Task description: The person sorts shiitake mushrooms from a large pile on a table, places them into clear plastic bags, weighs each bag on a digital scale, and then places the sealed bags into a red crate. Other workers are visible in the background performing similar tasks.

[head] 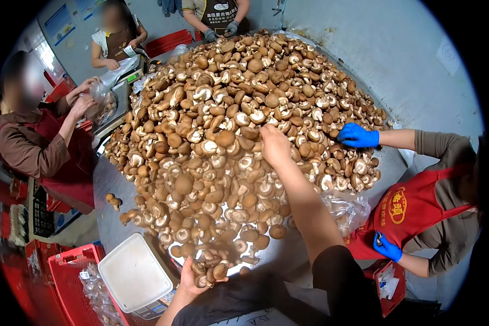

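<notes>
A large heap of shiitake mushrooms (228,93) covers much of a metal table (106,183). Low in the picture, my left hand (193,277) is cupped around several shiitake mushrooms (208,267), caps and pale stems showing. My right hand (275,144) reaches into the middle of the heap, its fingers at a brown mushroom cap (249,133); whether they grip it is hidden. Beside my left hand, towards the left, stands a digital scale (157,305) with a pale square tray (134,271) on top.
A red crate (75,281) at lower left holds bagged mushrooms (100,297). A co-worker in blue gloves (356,135) works at right, near a clear plastic bag (348,210). Another holds a bag of mushrooms (104,104) at left; two people stand across the table. A red bin (393,299) is lower right.
</notes>
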{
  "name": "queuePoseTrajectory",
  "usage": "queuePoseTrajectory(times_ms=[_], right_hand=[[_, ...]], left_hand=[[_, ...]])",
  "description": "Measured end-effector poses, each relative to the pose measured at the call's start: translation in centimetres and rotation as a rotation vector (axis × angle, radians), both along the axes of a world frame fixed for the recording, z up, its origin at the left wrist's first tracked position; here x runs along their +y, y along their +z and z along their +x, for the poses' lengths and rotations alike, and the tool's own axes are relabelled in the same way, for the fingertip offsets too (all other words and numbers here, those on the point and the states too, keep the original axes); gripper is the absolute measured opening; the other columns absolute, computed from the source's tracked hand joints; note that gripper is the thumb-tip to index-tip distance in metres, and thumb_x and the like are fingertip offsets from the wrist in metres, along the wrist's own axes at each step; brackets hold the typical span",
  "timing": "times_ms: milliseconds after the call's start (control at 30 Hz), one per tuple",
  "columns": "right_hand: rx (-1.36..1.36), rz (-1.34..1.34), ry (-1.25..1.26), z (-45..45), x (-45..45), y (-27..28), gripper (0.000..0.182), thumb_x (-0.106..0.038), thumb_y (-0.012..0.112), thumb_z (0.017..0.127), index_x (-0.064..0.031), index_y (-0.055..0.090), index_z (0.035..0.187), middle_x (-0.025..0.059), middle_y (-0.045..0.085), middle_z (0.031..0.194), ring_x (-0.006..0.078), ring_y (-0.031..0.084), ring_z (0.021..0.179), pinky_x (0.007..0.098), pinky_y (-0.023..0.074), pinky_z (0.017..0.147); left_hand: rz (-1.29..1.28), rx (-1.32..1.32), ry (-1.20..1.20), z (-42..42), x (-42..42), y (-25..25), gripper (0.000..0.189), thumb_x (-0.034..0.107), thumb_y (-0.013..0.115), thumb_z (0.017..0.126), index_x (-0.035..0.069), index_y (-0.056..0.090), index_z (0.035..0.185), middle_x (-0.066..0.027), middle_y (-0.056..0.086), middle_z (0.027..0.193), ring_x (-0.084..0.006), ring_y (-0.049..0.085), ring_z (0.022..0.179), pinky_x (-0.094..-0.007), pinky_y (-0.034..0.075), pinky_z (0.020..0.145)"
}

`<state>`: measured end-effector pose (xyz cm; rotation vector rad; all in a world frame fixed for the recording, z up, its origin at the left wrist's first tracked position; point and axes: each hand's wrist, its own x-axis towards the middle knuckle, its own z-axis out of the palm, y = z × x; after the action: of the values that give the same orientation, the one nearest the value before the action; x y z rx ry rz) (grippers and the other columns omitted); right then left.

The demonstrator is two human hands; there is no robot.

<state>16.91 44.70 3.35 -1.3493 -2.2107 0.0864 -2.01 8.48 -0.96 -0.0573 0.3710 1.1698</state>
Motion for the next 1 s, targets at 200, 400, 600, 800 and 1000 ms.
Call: queuePoseTrajectory(times_ms=[200,400,600,800,1000], right_hand=[[1.016,-0.906,0.145,2.9,-2.0,1.7,0.028,-0.011,0.065,0.083,0.0006,0.056,0.106,0.0062,0.063,0.088,0.0109,0.060,0.072,0.0200,0.0462,0.062],[1.514,-1.335,0.479,4.3,-5.9,0.4,0.021,-0.014,0.051,0.092,-0.0044,0.049,0.111,0.0048,0.061,0.093,0.0117,0.060,0.074,0.0221,0.0472,0.059],[0.514,-1.153,0.277,-1.9,-10.4,4.0,0.027,-0.016,0.053,0.089,-0.0041,0.055,0.114,0.0092,0.063,0.098,0.0164,0.061,0.088,0.0299,0.0495,0.077],[0.463,-0.528,0.183,-4.2,-5.9,3.9,0.030,-0.004,0.055,0.080,-0.0034,0.059,0.110,0.0155,0.060,0.107,0.0255,0.059,0.096,0.0331,0.0475,0.086],[0.163,-0.310,0.063,-0.7,5.1,4.0,0.038,0.000,0.058,0.076,-0.0059,0.057,0.114,0.0099,0.062,0.104,0.0212,0.061,0.091,0.0324,0.0486,0.080]], left_hand=[[0.009,0.096,0.061,0.1,1.4,1.5,0.068,0.062,0.026,0.087,0.011,0.042,0.129,-0.0226,0.047,0.116,-0.0461,0.050,0.105,-0.0525,0.053,0.068],[0.239,0.102,-0.094,0.4,5.4,1.8,0.077,0.060,0.051,0.080,0.020,0.024,0.140,-0.0234,0.038,0.127,-0.0512,0.041,0.114,-0.0544,0.051,0.077],[0.264,0.086,-0.098,0.3,6.2,1.5,0.078,0.061,0.048,0.081,0.023,0.017,0.143,-0.0227,0.033,0.133,-0.0535,0.038,0.117,-0.0568,0.049,0.080],[-0.030,-0.100,0.064,-0.3,5.6,2.8,0.065,0.057,0.025,0.089,0.009,0.037,0.132,-0.0243,0.049,0.113,-0.0500,0.050,0.105,-0.0579,0.051,0.075],[-0.077,-0.098,0.042,-0.7,6.1,2.4,0.064,0.056,0.021,0.090,0.010,0.040,0.131,-0.0252,0.049,0.115,-0.0509,0.050,0.102,-0.0574,0.050,0.073]])
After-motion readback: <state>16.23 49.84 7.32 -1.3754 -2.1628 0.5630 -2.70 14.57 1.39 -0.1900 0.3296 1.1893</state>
